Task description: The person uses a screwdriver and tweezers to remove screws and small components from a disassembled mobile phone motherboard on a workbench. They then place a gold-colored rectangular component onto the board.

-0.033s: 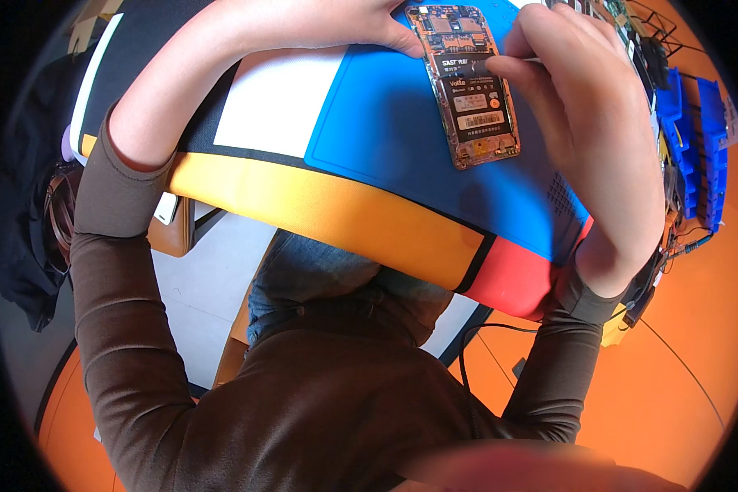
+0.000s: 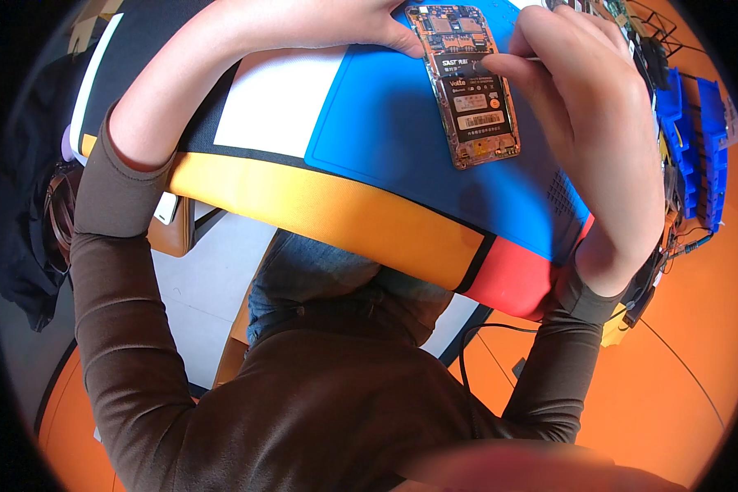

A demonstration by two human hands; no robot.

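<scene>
An opened smartphone (image 2: 477,141) lies on a blue work mat (image 2: 377,123), its circuit board (image 2: 457,26) and black battery (image 2: 477,98) laid bare. At the top edge my left hand (image 2: 353,20) rests against the phone's left side. Its thumb presses the phone's edge near the board; most of its other fingers are cut off by the frame. Over the phone's right side, my right hand (image 2: 582,90) is closed in a pinch, thumb tip above the battery's upper end. A thin glint shows between thumb and forefinger, but what they hold is hidden.
The table edge has a yellow band (image 2: 320,205) and a red corner (image 2: 512,279) nearest me. Blue plastic bins (image 2: 701,148) stand at the right, past loose electronic parts. A black cable (image 2: 467,344) hangs by my right arm. A white sheet-like area (image 2: 275,102) lies left of the mat.
My right thumb tip has shifted slightly left over the battery's upper end. The left hand and the phone stay where they were.
</scene>
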